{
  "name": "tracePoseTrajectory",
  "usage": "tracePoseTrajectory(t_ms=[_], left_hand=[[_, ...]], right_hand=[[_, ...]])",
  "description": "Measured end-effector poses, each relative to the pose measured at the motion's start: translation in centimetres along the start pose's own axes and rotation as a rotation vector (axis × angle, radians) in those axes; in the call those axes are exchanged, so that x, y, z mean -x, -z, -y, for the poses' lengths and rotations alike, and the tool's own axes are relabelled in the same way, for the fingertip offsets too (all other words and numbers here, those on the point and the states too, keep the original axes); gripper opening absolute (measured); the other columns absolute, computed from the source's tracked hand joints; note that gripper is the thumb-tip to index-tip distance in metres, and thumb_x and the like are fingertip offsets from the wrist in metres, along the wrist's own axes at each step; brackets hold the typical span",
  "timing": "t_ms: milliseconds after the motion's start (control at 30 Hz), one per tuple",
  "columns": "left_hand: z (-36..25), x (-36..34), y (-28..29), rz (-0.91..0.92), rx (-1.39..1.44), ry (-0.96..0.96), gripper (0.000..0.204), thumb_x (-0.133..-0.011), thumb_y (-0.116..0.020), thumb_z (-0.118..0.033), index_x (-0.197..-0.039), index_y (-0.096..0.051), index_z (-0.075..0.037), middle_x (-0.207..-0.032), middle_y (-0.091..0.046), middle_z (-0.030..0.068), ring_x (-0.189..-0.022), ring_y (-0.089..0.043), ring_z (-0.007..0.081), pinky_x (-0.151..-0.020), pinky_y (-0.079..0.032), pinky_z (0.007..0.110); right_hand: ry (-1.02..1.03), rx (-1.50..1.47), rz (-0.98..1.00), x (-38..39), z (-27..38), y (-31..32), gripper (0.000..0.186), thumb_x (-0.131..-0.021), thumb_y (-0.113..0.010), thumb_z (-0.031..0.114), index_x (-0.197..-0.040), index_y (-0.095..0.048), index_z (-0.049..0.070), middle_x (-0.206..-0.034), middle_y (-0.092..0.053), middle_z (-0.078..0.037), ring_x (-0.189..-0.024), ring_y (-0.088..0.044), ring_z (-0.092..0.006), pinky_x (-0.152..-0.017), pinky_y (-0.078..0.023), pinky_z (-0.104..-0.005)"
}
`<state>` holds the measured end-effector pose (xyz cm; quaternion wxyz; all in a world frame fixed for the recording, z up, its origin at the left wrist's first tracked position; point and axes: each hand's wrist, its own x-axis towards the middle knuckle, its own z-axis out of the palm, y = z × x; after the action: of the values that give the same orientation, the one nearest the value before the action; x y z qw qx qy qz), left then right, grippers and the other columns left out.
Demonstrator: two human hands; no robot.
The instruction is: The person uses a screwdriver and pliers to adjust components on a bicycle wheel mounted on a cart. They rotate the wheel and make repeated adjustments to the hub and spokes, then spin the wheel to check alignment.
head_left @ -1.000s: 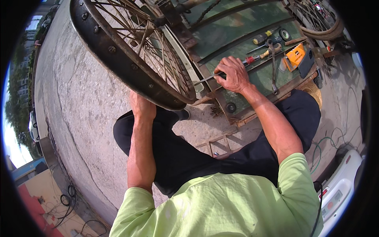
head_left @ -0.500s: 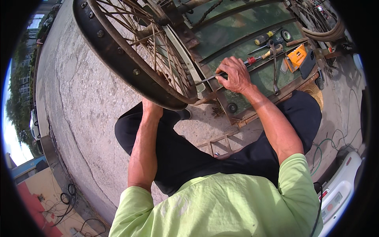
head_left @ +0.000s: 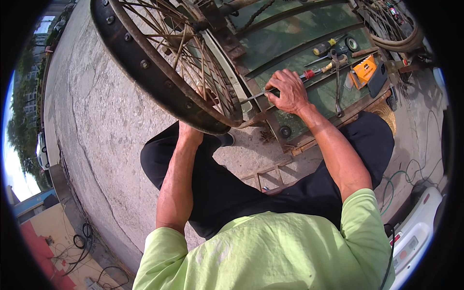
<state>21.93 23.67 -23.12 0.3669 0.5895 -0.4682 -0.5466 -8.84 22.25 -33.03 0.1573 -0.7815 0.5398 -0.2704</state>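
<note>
Two bare hands are at a rusty spoked wheel [head_left: 153,75], upper left of centre in the head view. The left hand [head_left: 192,133] reaches behind the rim; its fingers are mostly hidden, so I cannot tell whether they grip. Just above centre, the fingers of the right hand [head_left: 288,92] curl closed on what seems a thin metal rod [head_left: 253,97], its tip near the rim. Upper right, a wrench [head_left: 337,87] and an orange box [head_left: 364,70] lie on a green panel [head_left: 285,36].

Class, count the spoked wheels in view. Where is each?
2: the left wheel, at upper left, and the right wheel, at upper right, only partly in view. Others may be hidden.
</note>
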Motion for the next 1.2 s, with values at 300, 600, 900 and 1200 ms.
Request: tracePoseTrajectory(t_ms=[300,600,900,1200], left_hand=[[3.4,-1.0,0.1,0.028,0.064,-0.002,0.070,-0.104,-0.053,-0.072,-0.123,-0.066,-0.006,-0.118,-0.072,0.0095,-0.113,-0.069,0.0261,-0.085,-0.054,0.043],[5.1,-1.7,-1.4,0.012,0.041,0.027,0.033,-0.108,-0.056,-0.032,-0.123,-0.066,-0.004,-0.118,-0.067,0.0065,-0.107,-0.064,0.0188,-0.092,-0.053,0.039],[5.8,-1.8,-1.8,0.169,-0.049,0.049,0.029,-0.105,-0.063,-0.014,-0.131,-0.061,-0.003,-0.114,-0.067,0.0053,-0.105,-0.065,0.0163,-0.091,-0.054,0.033],[3.5,-0.9,-2.0,0.193,0.195,0.166,0.054,-0.104,-0.060,-0.050,-0.132,-0.065,-0.004,-0.120,-0.070,0.0074,-0.108,-0.066,0.0202,-0.091,-0.055,0.038]], right_hand=[[0.000,0.002,-0.007,-0.1,0.1,-0.1,0.020,-0.081,-0.085,0.025,-0.093,-0.073,0.015,-0.100,-0.060,-0.002,-0.105,-0.058,-0.0245,-0.097,-0.045,-0.0455],[0.004,0.000,-0.016,0.0,-0.1,-0.2,0.020,-0.080,-0.084,0.026,-0.093,-0.073,0.015,-0.100,-0.060,-0.001,-0.105,-0.058,-0.0243,-0.095,-0.045,-0.0452],[-0.008,-0.002,0.016,0.0,0.1,0.1,0.021,-0.083,-0.085,0.026,-0.094,-0.071,0.014,-0.101,-0.059,-0.002,-0.107,-0.057,-0.0273,-0.095,-0.044,-0.0474],[0.009,-0.020,-0.005,-0.1,0.1,0.1,0.022,-0.080,-0.085,0.026,-0.094,-0.072,0.014,-0.100,-0.060,-0.002,-0.106,-0.058,-0.0260,-0.095,-0.044,-0.0453]])
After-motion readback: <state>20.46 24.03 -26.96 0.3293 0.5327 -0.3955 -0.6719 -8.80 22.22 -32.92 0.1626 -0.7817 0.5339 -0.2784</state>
